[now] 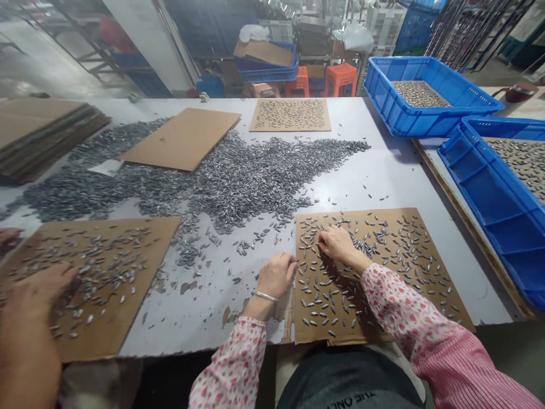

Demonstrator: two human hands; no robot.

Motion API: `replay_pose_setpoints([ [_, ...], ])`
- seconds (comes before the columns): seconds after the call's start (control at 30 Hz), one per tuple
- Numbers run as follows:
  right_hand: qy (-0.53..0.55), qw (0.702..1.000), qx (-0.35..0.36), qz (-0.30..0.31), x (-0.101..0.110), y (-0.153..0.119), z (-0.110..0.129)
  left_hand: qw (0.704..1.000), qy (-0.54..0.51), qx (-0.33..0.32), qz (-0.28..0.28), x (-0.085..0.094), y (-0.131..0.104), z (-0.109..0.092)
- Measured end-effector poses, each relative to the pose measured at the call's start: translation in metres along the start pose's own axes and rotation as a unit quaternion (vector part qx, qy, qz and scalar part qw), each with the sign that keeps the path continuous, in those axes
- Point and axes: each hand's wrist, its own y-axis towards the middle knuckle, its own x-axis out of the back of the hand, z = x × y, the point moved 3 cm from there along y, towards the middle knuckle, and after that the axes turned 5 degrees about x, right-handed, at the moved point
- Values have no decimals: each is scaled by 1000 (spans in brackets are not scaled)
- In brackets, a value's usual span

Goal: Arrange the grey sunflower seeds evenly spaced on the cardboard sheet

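Note:
A cardboard sheet [426,295] lies in front of me, with many small grey spindle-shaped metal pieces [313,322] spread over it. Over its left part is my right hand [338,243], fingers drawn together and pointing down among the pieces; whatever is between the fingertips is hidden. My left hand [273,277], with a bangle at the wrist, rests by the sheet's left edge. Its fingers are curled in, and I cannot make out what they hold, if anything. Beyond both hands spreads a large heap of the same metal pieces [251,176].
At left, another person's hand [42,289] is over a second cardboard sheet [102,341] with scattered pieces. A bare sheet [183,136] lies on the heap, and a filled one [289,126] behind it. Stacked cardboard [42,136] stands far left; blue crates [409,122] are on the right.

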Motion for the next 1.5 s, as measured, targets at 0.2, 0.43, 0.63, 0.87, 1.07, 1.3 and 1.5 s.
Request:
replay_pose_setpoints([
  [0.2, 36, 999, -20, -17, 15, -6, -2, 995, 78, -66, 13, -7, 19, -39],
  [0.43, 80, 996, 29, 11, 16, -24, -19, 993, 81, -88, 10, -24, 35, -32],
  [0.63, 40, 998, 47, 27, 2, -33, -23, 995, 36, -94, 5, -10, 28, -48],
  [0.87, 37, 998, 42, -11, 2, -40, -28, 991, 46, -121, 24, -26, 34, -72],
  [1.07, 21, 997, 81, 5, -6, -46, -21, 992, 63, -110, 10, -35, 40, -74],
  [1.3, 38, 997, 70, 8, 12, -54, -25, 990, 78, -116, -5, -38, 45, -77],
  [1.5, 132, 989, -20, -66, 30, -67, -59, 988, 88, -125, 3, -35, 42, -80],
])
